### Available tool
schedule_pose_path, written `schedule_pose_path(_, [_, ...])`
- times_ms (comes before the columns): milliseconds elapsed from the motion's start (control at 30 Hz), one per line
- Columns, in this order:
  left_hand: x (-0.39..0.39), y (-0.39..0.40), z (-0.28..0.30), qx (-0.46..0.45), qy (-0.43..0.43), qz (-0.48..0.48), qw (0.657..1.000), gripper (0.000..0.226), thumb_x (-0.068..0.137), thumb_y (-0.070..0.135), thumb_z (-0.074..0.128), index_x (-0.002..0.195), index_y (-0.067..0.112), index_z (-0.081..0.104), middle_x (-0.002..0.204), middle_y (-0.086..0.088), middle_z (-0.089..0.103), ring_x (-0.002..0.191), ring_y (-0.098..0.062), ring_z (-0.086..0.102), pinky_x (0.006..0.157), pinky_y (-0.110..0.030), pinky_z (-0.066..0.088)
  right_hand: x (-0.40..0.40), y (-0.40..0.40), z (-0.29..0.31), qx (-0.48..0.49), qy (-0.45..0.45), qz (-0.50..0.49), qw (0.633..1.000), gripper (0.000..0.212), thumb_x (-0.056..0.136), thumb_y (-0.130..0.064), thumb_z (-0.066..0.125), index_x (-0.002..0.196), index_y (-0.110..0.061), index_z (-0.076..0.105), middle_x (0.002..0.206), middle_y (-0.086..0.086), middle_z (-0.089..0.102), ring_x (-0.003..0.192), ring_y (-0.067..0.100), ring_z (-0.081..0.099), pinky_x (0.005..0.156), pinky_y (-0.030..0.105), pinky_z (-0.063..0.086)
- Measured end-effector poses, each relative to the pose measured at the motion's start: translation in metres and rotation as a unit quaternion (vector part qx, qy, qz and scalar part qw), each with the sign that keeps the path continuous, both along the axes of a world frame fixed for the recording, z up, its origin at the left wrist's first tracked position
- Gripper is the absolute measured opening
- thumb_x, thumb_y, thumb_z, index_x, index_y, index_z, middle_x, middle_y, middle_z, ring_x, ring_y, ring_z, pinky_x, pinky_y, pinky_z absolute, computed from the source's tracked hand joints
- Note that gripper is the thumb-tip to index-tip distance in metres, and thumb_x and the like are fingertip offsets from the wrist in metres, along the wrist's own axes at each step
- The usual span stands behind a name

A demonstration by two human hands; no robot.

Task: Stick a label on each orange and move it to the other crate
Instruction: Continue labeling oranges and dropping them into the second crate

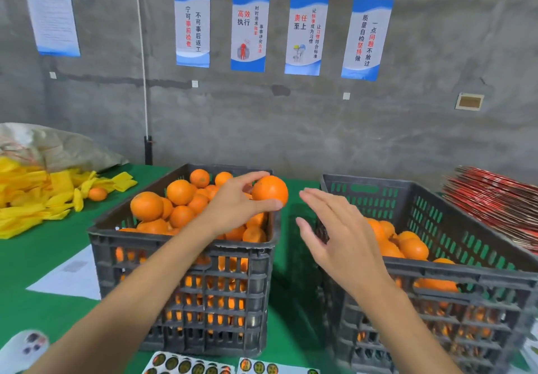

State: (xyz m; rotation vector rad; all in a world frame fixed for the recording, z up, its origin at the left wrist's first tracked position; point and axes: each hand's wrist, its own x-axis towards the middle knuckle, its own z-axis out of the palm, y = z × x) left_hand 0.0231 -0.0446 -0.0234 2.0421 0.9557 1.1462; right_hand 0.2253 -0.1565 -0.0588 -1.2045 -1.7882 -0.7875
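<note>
A: Those two crates, the left crate (183, 245) and the right crate (436, 286)?
B: Dark grey moulded plastic, matt, slotted walls.
A: The orange (269, 190)?
B: Faintly glossy peel, finely dimpled.
A: The counter (43, 257)?
B: Green cloth, matt. Label sheets (186, 366) look shiny; the wrappers (35, 199) are thin yellow paper. The wall (262, 117) is rough bare concrete.

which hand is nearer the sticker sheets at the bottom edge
Neither by much, but the right. The right hand hangs open between the crates, above the sticker sheets; the left hand is farther back, holding an orange over the left crate.
</note>
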Motion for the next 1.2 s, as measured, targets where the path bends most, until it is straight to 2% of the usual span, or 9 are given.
schedule_pose_path(100, [0.010,-0.051,-0.011,-0.052,-0.142,-0.108,0.983,0.073,0.070,0.030,0.088,0.138,0.023,0.062,0.109,0.014,0.073,0.101,0.002,0.068,0.086,-0.015,0.053,-0.019,-0.014,-0.007,-0.008,0.049,0.056,0.997,0.061,0.093,-0.033,0.074,0.144,-0.007,0.053,0.148,0.003,0.053,0.135,0.020,0.051,0.113,0.032,0.042])
schedule_pose_path(233, [0.005,-0.092,-0.052,-0.143,-0.216,-0.169,0.951,0.068,0.078,0.025,0.090,0.140,0.023,0.062,0.121,0.001,0.075,0.112,-0.020,0.072,0.087,-0.031,0.060,-0.015,-0.038,-0.038,0.016,0.101,0.109,0.989,0.062,0.092,-0.034,0.077,0.142,-0.005,0.055,0.149,0.002,0.052,0.137,0.020,0.050,0.111,0.036,0.044])
schedule_pose_path(367, [0.001,-0.107,-0.112,-0.207,-0.178,-0.183,0.944,0.068,0.075,0.036,0.087,0.139,0.031,0.061,0.123,-0.002,0.075,0.112,-0.023,0.073,0.088,-0.034,0.061,-0.006,-0.061,-0.098,-0.099,0.165,0.152,0.969,0.067,0.091,-0.040,0.078,0.145,-0.012,0.051,0.148,-0.003,0.051,0.134,0.016,0.053,0.104,0.032,0.049])
schedule_pose_path(533, [0.010,-0.109,-0.195,-0.271,-0.088,-0.155,0.946,0.062,0.087,0.032,0.083,0.142,0.030,0.054,0.117,0.003,0.076,0.108,-0.017,0.074,0.085,-0.030,0.061,0.009,-0.070,-0.179,-0.318,0.217,0.077,0.920,0.064,0.091,-0.061,0.066,0.146,-0.036,0.047,0.137,-0.027,0.051,0.122,-0.002,0.054,0.100,0.028,0.049])
schedule_pose_path(633, [0.013,-0.106,-0.231,-0.287,-0.038,-0.115,0.950,0.077,0.083,0.047,0.082,0.148,0.022,0.048,0.121,0.000,0.071,0.105,-0.017,0.074,0.093,-0.040,0.060,0.018,-0.069,-0.209,-0.426,0.180,0.027,0.886,0.055,0.085,-0.074,0.061,0.131,-0.044,0.056,0.120,-0.029,0.054,0.111,-0.005,0.053,0.095,0.027,0.050])
schedule_pose_path(700, [0.013,-0.105,-0.246,-0.283,-0.018,-0.093,0.954,0.078,0.077,0.059,0.077,0.143,0.028,0.050,0.120,-0.001,0.072,0.101,-0.019,0.075,0.096,-0.045,0.059,0.022,-0.074,-0.225,-0.473,0.116,0.008,0.873,0.059,0.086,-0.078,0.053,0.129,-0.039,0.063,0.127,-0.029,0.052,0.117,-0.007,0.046,0.102,0.027,0.045])
schedule_pose_path(933, [0.009,-0.101,-0.267,-0.249,-0.011,-0.095,0.964,0.046,0.086,0.061,0.070,0.127,0.048,0.053,0.116,0.005,0.074,0.105,-0.016,0.073,0.098,-0.039,0.056,0.025,-0.086,-0.234,-0.481,0.070,0.045,0.873,0.047,0.093,-0.070,0.051,0.124,-0.041,0.070,0.134,-0.031,0.046,0.119,-0.009,0.035,0.105,0.020,0.032])
schedule_pose_path(1100, [0.011,-0.103,-0.270,-0.231,-0.009,-0.091,0.969,0.046,0.087,0.063,0.066,0.128,0.048,0.051,0.115,0.007,0.074,0.100,-0.012,0.074,0.091,-0.028,0.056,0.019,-0.086,-0.235,-0.472,0.101,0.061,0.874,0.038,0.094,-0.059,0.061,0.120,-0.035,0.072,0.120,-0.027,0.052,0.116,-0.003,0.042,0.105,0.025,0.032])
schedule_pose_path(1200, [0.012,-0.103,-0.269,-0.227,-0.011,-0.092,0.969,0.051,0.087,0.064,0.065,0.132,0.043,0.052,0.114,0.005,0.074,0.100,-0.012,0.074,0.092,-0.031,0.057,0.017,-0.085,-0.234,-0.462,0.105,0.059,0.878,0.044,0.088,-0.067,0.063,0.117,-0.035,0.073,0.117,-0.027,0.053,0.114,-0.004,0.043,0.103,0.023,0.033])
